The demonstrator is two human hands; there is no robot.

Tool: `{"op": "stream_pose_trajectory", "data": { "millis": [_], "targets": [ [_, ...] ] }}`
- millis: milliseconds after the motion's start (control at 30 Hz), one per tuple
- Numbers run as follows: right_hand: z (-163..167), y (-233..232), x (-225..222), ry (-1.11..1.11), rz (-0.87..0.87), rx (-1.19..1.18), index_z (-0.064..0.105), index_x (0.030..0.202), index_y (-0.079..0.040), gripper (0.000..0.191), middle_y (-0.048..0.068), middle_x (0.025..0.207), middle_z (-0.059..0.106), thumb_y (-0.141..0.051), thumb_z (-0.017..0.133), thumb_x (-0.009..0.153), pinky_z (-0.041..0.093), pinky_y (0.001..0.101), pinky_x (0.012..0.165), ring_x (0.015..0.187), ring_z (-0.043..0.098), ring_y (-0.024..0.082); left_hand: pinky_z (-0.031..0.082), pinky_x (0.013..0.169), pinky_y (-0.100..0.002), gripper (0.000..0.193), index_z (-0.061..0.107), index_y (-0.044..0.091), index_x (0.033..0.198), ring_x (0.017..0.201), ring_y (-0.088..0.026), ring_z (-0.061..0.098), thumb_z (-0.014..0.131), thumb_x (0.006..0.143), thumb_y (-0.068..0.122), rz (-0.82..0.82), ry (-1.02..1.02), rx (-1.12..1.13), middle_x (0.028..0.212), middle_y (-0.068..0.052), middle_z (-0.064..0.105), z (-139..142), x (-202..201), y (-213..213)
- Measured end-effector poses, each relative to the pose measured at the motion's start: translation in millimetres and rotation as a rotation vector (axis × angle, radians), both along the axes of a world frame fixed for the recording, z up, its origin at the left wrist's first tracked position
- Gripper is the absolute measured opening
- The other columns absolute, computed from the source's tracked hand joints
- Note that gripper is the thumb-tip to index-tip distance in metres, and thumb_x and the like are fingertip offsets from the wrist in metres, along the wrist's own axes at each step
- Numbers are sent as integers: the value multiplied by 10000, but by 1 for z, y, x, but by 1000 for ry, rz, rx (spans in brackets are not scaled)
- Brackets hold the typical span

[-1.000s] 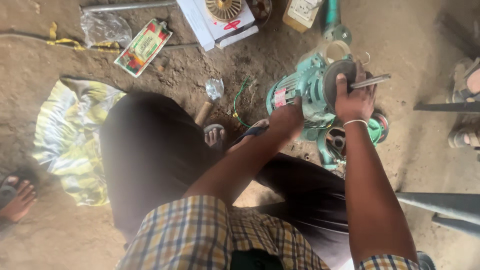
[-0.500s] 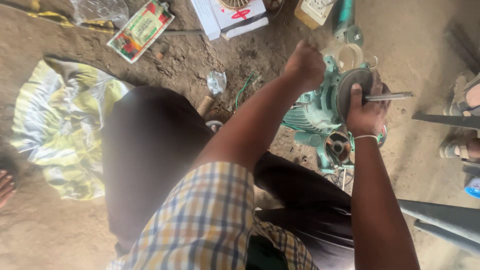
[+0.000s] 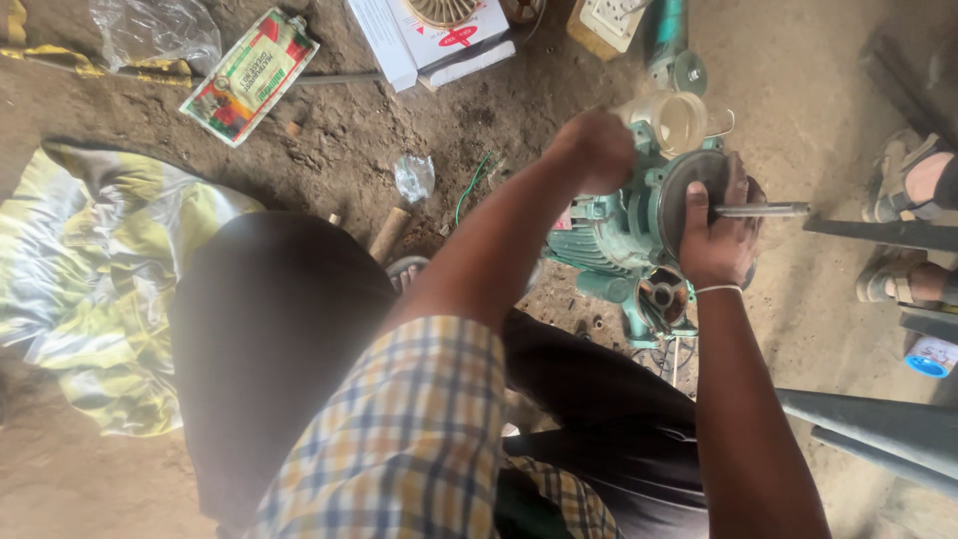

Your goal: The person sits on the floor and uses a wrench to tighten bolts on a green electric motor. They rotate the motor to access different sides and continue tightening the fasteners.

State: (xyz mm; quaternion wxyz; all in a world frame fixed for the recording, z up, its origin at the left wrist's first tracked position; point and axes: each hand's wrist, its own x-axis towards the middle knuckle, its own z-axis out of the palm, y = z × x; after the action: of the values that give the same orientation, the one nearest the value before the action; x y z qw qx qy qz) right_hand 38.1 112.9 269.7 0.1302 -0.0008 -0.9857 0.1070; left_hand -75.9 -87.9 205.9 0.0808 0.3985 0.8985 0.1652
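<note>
right hand (image 3: pixel 720 235): grip wrapped over the dark round end plate (image 3: pixel 682 196) of the green motor (image 3: pixel 609 235), fingers curled on the rim, with the bare steel shaft (image 3: pixel 760 210) sticking out sideways between them.

left hand (image 3: pixel 599 150): fist drawn together above the motor's top, raised a little off the casing; what it encloses, if anything, cannot be told.

motor: lying on the dirt floor (image 3: pixel 469 130) between the person's knees, on its side, shaft pointing to the right. judged state of work: the housing is partly stripped (a round opening (image 3: pixel 664 294) shows on the lower casing and the shaft end carries nothing), but the end plate sits on the body and is not yet off; most of the opening-up looks left to do.

near the motor: a cloudy plastic cup (image 3: pixel 679 120) just behind it, a teal pipe fitting (image 3: pixel 669 40) beyond that, thin wires (image 3: pixel 664 354) trailing below.

further out: a white box (image 3: pixel 439 40) and a printed packet (image 3: pixel 249 75) at the top, crumpled clear plastic (image 3: pixel 414 178), a short wooden handle (image 3: pixel 389 232), a yellow-green cloth (image 3: pixel 100 289) on the left.

in the way: another person's sandalled feet (image 3: pixel 903 230) stand close to the shaft tip, and grey pipes (image 3: pixel 878 429) lie beside the right arm, leaving little room on that side.
</note>
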Motion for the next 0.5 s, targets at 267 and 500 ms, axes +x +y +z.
{"op": "stream_pose_trajectory", "data": {
  "millis": [267, 500],
  "targets": [
    [4, -7, 4, 24, 13, 2, 472, 1587, -112, 593, 298, 1458, 500, -416, 638, 1106, 389, 579, 1127, 1337, 472, 498, 563, 788, -430, 412, 703, 138, 1007, 847, -244, 711, 368, 1091, 361, 185, -268, 113, 858, -106, 716, 4, 66, -20],
    [5, -5, 5, -19, -46, 32, 441, 1603, -132, 649, 287, 1500, 486, -497, 604, 1092, 357, 595, 1117, 1379, 413, 519, 578, 792, -456, 255, 711, 96, 1009, 893, -291, 735, 484, 1002, 211, 594, -291, 315, 907, -140, 738, 7, 121, 14]
  ]
}}
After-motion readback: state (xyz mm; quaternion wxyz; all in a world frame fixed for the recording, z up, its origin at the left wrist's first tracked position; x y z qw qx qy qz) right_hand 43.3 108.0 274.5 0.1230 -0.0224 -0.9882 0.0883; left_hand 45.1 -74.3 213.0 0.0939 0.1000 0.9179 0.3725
